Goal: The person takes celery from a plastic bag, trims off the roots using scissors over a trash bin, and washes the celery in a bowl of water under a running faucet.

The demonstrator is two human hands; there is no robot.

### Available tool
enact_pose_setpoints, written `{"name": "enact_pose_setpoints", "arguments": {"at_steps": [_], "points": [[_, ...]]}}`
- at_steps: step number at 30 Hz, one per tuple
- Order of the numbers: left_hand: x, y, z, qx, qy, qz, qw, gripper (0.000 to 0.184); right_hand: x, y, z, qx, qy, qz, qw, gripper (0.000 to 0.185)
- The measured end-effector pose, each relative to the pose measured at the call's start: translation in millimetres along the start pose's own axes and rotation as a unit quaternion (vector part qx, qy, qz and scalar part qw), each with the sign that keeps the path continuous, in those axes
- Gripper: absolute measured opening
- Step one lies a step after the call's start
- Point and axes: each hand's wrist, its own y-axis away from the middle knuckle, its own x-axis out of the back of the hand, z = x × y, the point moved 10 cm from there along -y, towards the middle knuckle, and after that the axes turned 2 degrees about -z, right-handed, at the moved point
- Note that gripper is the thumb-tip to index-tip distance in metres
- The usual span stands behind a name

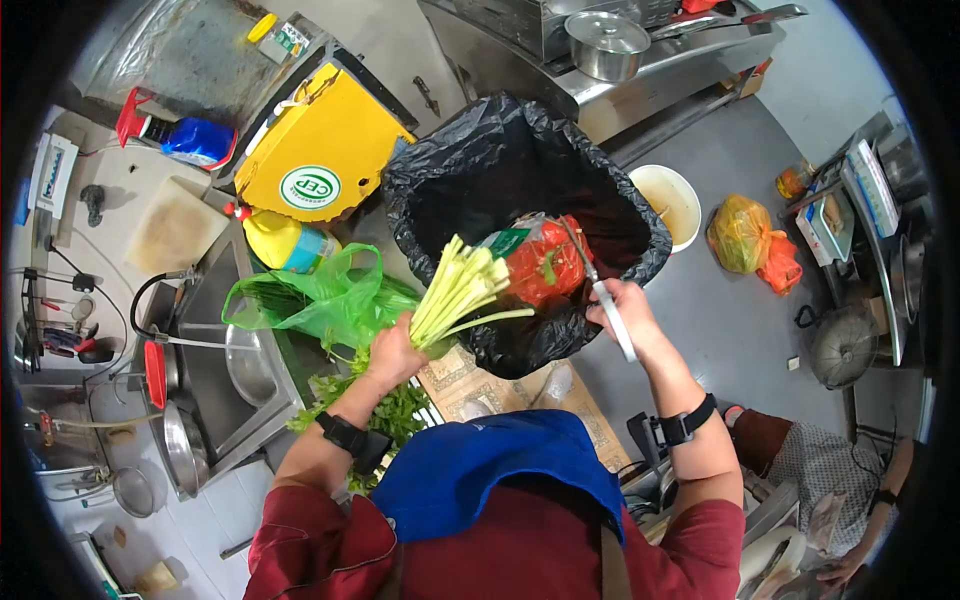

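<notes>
- Apron front (pixel 480 455): blue cloth across my chest.
- Shirt (pixel 510 565): dark red, my short sleeves showing either side of the apron front.
- Strap (pixel 613 565): brown, below the apron front's right edge.
- Left armband (pixel 342 433), left of the apron front: black, boxy dark module.
- Right armband (pixel 691 422), right of it: black, module attached.
- My left hand (pixel 396 350) and right hand (pixel 622 310), beyond it: bare.

The left hand (pixel 396 354) is gripping green stalks (pixel 455 295); the right hand (pixel 634 314) is holding a knife (pixel 599 287) over a black-lined bin (pixel 440 155).

Forearms (pixel 674 372) stretched forward, well apart, left hand (pixel 397 352) curled in a grip, right hand (pixel 632 308) likewise clasped
</notes>
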Motion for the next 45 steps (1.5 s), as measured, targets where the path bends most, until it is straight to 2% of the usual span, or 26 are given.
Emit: {"name": "enact_pose_setpoints", "arguments": {"at_steps": [1,4,6,8,10,12,13,14,16,18,20,21,22,24,26,28,30,32,33,34,35,36,38,40,44,45], "points": [[0.7,0.3,-6.5,-0.002,-0.001,0.012,1.000,0.069,-0.5,1.8,2.8,-0.033,0.011,-0.022,0.999,0.027],[0.5,1.6,-13.5,-0.003,0.013,0.008,1.000,0.067,-10.7,3.5,-1.5,-0.025,0.097,-0.029,0.995,0.029],[2.6,5.0,-13.2,-0.001,0.018,0.008,1.000,0.068,-15.9,6.2,-14.9,-0.012,0.101,-0.032,0.994,0.030],[4.6,8.5,-14.6,0.008,0.023,0.010,1.000,0.068,-12.9,12.2,-36.5,0.034,0.092,0.014,0.995,0.028],[1.9,11.5,-17.7,0.024,0.010,-0.003,1.000,0.069,-36.2,16.8,-52.5,0.149,0.079,-0.028,0.985,0.025],[-0.4,15.6,-25.1,0.042,0.024,0.001,0.999,0.067,-64.7,24.2,-67.6,0.231,0.083,-0.117,0.962,0.025],[0.8,19.8,-23.3,0.038,0.052,0.003,0.998,0.063,-71.1,19.0,-62.0,0.186,0.072,-0.138,0.970,0.025],[3.6,24.1,-21.7,0.034,0.079,0.006,0.996,0.060,-74.2,13.2,-62.0,0.192,0.072,-0.146,0.968,0.025],[5.6,36.0,-30.1,0.072,0.099,0.007,0.992,0.060,-67.7,-17.5,-26.7,0.061,0.040,-0.099,0.992,0.028],[10.1,49.8,-46.3,0.110,0.077,0.041,0.990,0.058,-64.0,-35.4,-5.9,0.023,-0.092,-0.043,0.995,0.027],[6.4,62.7,-64.3,0.147,0.070,0.035,0.986,0.055,-66.2,-40.9,-7.9,0.027,-0.102,-0.032,0.994,0.026],[8.8,69.7,-69.0,0.155,0.072,0.038,0.985,0.054,-70.8,-36.6,-17.7,-0.022,-0.090,-0.059,0.994,0.025],[13.4,72.4,-74.2,0.159,0.074,0.046,0.983,0.053,-77.7,-33.1,-26.9,-0.018,-0.086,-0.058,0.994,0.025],[15.5,82.0,-90.0,0.153,0.075,0.060,0.984,0.054,-81.5,-22.5,-65.9,0.093,-0.013,-0.015,0.995,0.024],[21.1,96.1,-111.7,0.126,0.142,0.105,0.976,0.057,-97.8,-12.2,-80.8,0.097,0.038,-0.015,0.994,0.033],[32.7,115.1,-142.5,0.083,0.231,0.148,0.958,0.054,-133.9,-6.1,-74.4,0.073,0.168,-0.124,0.975,0.040],[34.4,138.1,-188.0,0.095,0.328,0.143,0.929,0.047,-149.2,10.9,-84.9,0.062,0.191,-0.102,0.974,0.049],[48.7,172.6,-226.1,0.137,0.405,0.151,0.891,0.039,-167.9,27.2,-113.3,0.070,0.181,-0.099,0.976,0.049],[57.6,186.1,-241.9,0.101,0.447,0.168,0.873,0.035,-182.8,35.0,-126.9,0.097,0.151,-0.095,0.979,0.046],[59.4,203.1,-269.4,0.120,0.473,0.204,0.848,0.031,-198.1,42.4,-137.6,0.122,0.120,-0.093,0.981,0.043],[62.1,218.4,-291.7,0.122,0.487,0.217,0.837,0.030,-220.0,49.2,-149.8,0.214,0.145,-0.105,0.960,0.038],[66.1,234.4,-312.9,0.124,0.501,0.231,0.825,0.030,-248.1,51.1,-146.1,0.195,0.143,-0.161,0.957,0.038],[66.4,265.6,-352.2,0.166,0.508,0.243,0.810,0.032,-298.6,62.8,-148.3,0.254,0.152,-0.196,0.935,0.037],[67.2,290.4,-379.2,0.181,0.522,0.272,0.787,0.033,-361.3,68.4,-147.3,0.182,0.215,-0.307,0.909,0.037],[61.3,317.7,-409.4,0.182,0.563,0.291,0.752,0.033,-465.1,36.9,-144.2,0.238,0.193,-0.250,0.918,0.044],[59.3,318.8,-409.7,0.191,0.579,0.274,0.744,0.033,-486.0,29.0,-146.9,0.245,0.194,-0.265,0.913,0.044]]}}
